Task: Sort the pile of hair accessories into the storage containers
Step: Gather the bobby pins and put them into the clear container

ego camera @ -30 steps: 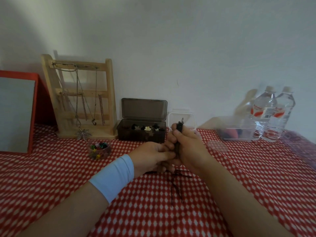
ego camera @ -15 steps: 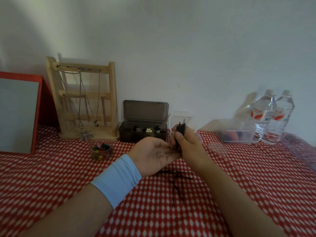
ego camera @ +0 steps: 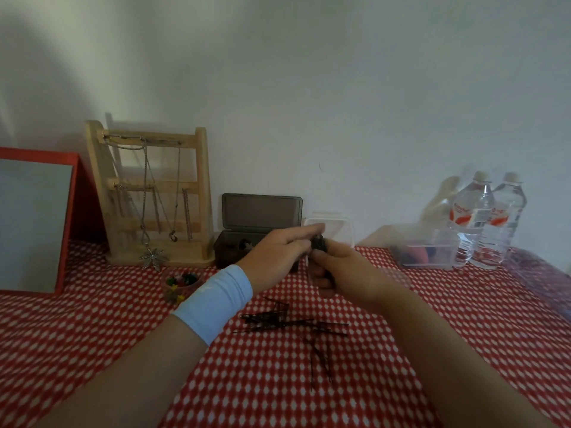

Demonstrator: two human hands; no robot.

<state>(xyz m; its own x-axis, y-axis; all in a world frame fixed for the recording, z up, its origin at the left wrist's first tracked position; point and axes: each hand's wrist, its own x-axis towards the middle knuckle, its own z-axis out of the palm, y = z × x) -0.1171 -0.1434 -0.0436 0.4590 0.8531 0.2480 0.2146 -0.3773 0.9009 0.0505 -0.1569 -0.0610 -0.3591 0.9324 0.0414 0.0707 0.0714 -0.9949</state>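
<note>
Holding: right hand (ego camera: 340, 273) is curled tight round a bundle of black hairpins (ego camera: 319, 244), upright and lifted above the table (ego camera: 92, 335), over its middle and short of the back edge.
Helping: left hand (ego camera: 275, 254) is alongside with its fingertips at the top of the bundle. Whether they pinch or only touch I cannot tell; the blur hides it.
Done so far: dark box (ego camera: 259, 239) stands lid-up at the back edge with small clips inside. The clear container (ego camera: 432, 251) toward the back right corner shows red and blue pieces, and the small bowl (ego camera: 180, 284) left of the middle holds coloured clips.
Left to do: loose hairpins (ego camera: 278, 318) lie scattered on the surface just below the hands, a few strung out toward the front edge — plenty to gather.
Likely home: clear tub (ego camera: 340, 225) at the back edge, right behind the hands; its contents are not readable.
Verdict: well along, I'd judge — the pins look like the last pile, and none are visibly boxed yet.
</note>
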